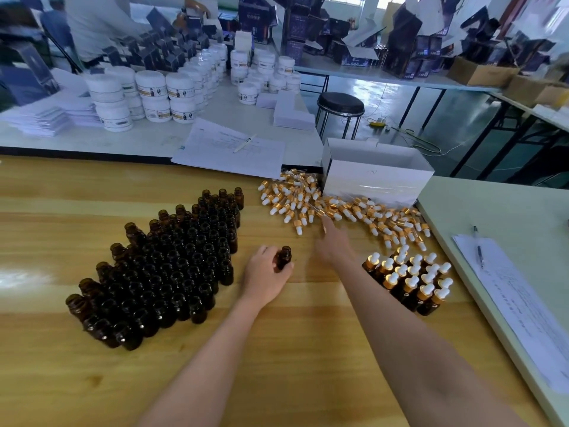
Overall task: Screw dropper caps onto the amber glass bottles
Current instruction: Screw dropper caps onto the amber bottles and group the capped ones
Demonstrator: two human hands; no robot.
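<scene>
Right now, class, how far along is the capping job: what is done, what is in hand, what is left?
Done: a small group of capped bottles stands at the right. In hand: the left hand holds one open bottle while the right hand reaches toward the loose caps. Left: the far larger block of open bottles, so most of the job is yet to do.

Wooden table (92, 192) with amber bottles (172, 266), loose dropper caps (308, 201), capped bottles (409, 278).
</scene>
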